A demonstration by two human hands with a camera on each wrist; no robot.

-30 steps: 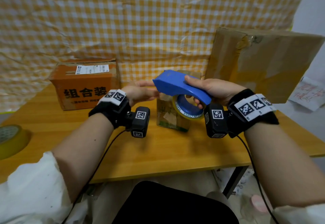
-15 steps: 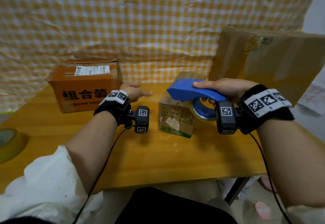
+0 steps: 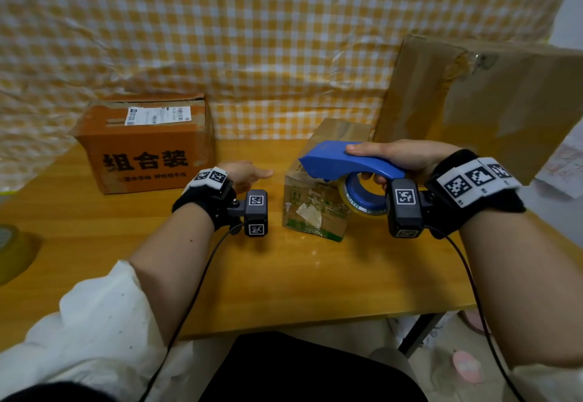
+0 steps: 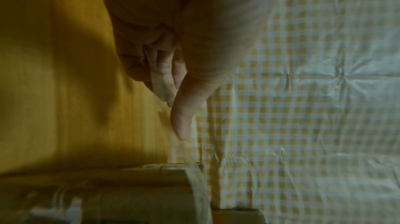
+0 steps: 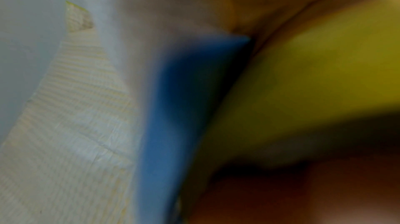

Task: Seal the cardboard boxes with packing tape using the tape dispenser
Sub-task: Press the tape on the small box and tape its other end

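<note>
A small brown cardboard box [image 3: 315, 199] stands upright in the middle of the wooden table [image 3: 284, 275]. My right hand [image 3: 397, 158] grips the handle of the blue tape dispenser [image 3: 334, 158], which hovers over the box's upper right side; its tape roll [image 3: 362, 199] hangs beside the box. My left hand [image 3: 249, 174] is low over the table just left of the box. In the left wrist view, that hand [image 4: 205, 47] pinches a clear tape strip [image 4: 161, 89] between thumb and fingers, and the strip runs on toward the box. The right wrist view is blurred, showing only the dispenser [image 5: 173, 107].
An orange printed carton [image 3: 145, 146] sits at the back left. A large brown carton [image 3: 492, 108] stands at the back right. A spare tape roll [image 3: 12, 253] lies at the table's left edge. A checkered cloth [image 3: 252, 38] hangs behind the table.
The hands have parted: the left hand left the dispenser's nose and dropped leftward toward the table, while the right hand carried the dispenser down and right, over the small box.
</note>
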